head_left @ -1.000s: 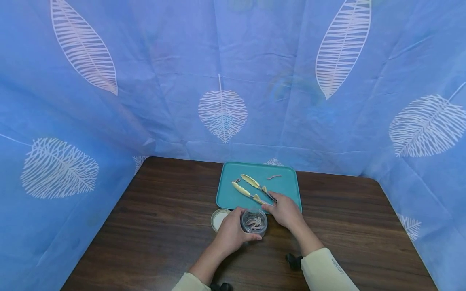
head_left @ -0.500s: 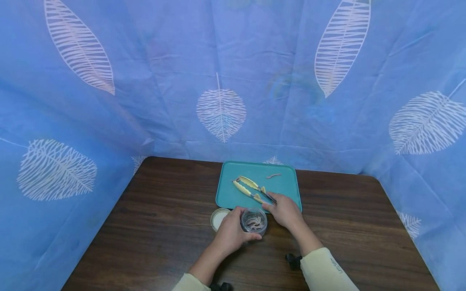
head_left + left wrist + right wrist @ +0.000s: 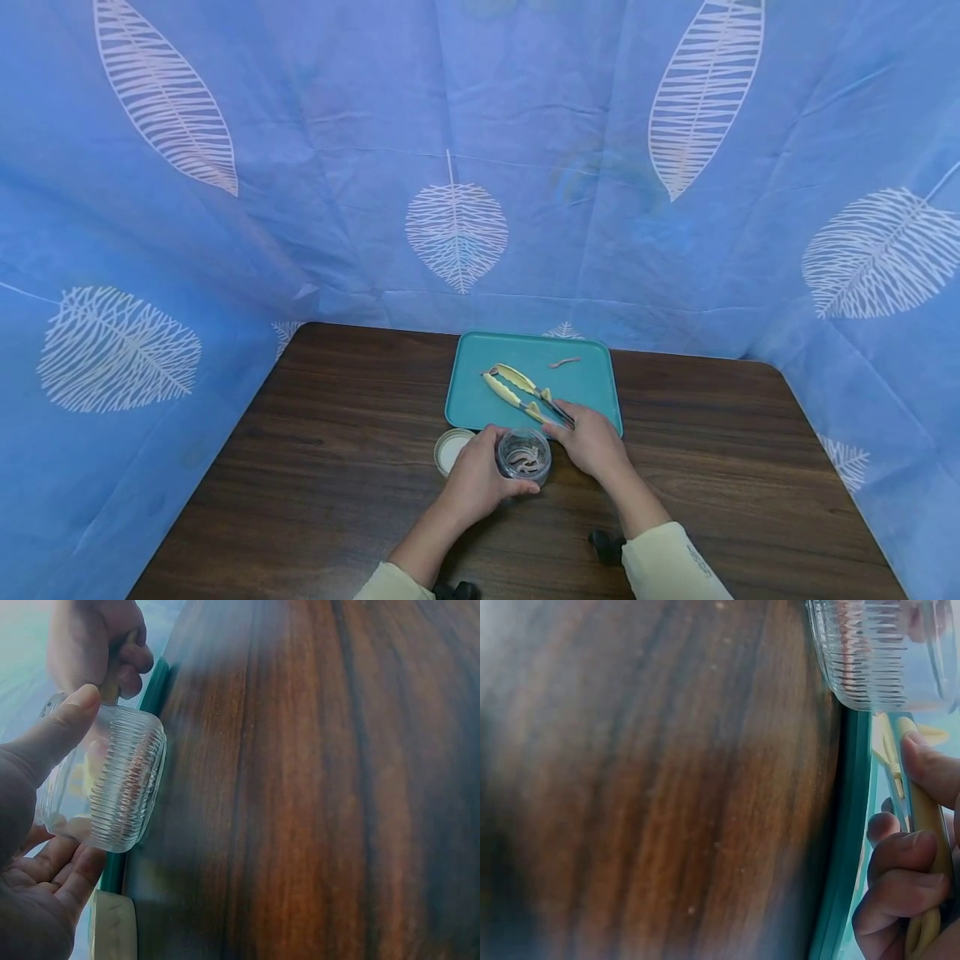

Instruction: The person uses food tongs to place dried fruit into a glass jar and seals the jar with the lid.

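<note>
My left hand [image 3: 480,475] grips a clear ribbed jar [image 3: 124,780] round its side, thumb and fingers on opposite sides. Several thin pale brownish strips [image 3: 525,458] lie inside it. My right hand [image 3: 592,437], just right of the jar, holds a pair of tongs [image 3: 928,817] with pale yellow tips and handles, fingers curled round them. The tongs reach over the teal tray [image 3: 465,408], their tips close together at a small brownish strip [image 3: 492,371]; whether they pinch it firmly, I cannot tell. Another strip [image 3: 564,362] lies at the tray's back right.
A round lid [image 3: 452,450] with a white inside lies on the dark wooden table [image 3: 330,467], left of the jar and partly behind my left hand. Blue leaf-print cloth [image 3: 360,208] hangs behind the table and along both sides.
The tips of the tongs have drawn together around the strip at the tray's left, then shifted slightly right with it. My left hand and the jar have stayed in place.
</note>
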The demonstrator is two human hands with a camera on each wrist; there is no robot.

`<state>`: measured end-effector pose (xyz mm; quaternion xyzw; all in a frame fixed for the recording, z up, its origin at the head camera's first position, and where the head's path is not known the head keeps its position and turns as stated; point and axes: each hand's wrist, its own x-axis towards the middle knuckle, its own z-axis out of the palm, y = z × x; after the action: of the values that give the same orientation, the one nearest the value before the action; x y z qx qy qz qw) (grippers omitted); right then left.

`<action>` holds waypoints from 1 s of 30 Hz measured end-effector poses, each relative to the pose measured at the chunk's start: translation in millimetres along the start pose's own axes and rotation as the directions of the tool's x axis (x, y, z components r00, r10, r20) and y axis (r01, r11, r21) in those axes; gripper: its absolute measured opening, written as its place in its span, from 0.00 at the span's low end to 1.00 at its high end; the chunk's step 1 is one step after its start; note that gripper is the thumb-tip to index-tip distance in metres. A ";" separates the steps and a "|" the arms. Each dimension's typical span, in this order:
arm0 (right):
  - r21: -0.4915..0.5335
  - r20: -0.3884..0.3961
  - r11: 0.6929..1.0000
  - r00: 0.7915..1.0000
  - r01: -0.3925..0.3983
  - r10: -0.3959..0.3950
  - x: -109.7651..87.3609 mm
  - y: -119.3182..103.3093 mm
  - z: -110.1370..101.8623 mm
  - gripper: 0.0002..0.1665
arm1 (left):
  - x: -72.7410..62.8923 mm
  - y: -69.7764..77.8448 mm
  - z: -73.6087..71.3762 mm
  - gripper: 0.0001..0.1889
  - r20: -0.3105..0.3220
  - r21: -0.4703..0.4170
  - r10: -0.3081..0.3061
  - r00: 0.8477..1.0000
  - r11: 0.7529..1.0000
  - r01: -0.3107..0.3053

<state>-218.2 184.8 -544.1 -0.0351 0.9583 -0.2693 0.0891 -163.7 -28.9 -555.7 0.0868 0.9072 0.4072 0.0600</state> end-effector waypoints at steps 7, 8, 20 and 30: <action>0.012 -0.015 1.000 1.000 -0.012 0.012 -10.1 1.6 -0.1 0.38 | -0.6 0.7 -0.1 0.46 -0.008 0.002 0.007 1.000 1.000 -0.007; 0.016 -0.017 1.000 1.000 -0.015 0.016 -11.8 2.0 -0.1 0.38 | -0.6 0.5 0.1 0.46 -0.007 0.003 0.006 1.000 1.000 -0.006; 0.070 -0.029 0.994 0.995 -0.089 0.091 -36.3 8.4 -1.3 0.41 | 0.4 -2.1 1.5 0.47 -0.011 -0.005 -0.009 1.000 1.000 0.009; 0.088 -0.060 0.989 0.990 -0.119 0.125 -60.6 13.6 -6.6 0.40 | 0.6 -2.0 2.6 0.47 -0.016 -0.009 -0.008 1.000 1.000 0.008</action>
<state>-160.2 206.8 -536.4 0.0361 0.9488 -0.3045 0.0755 -164.0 -28.2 -559.0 0.0795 0.9062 0.4117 0.0546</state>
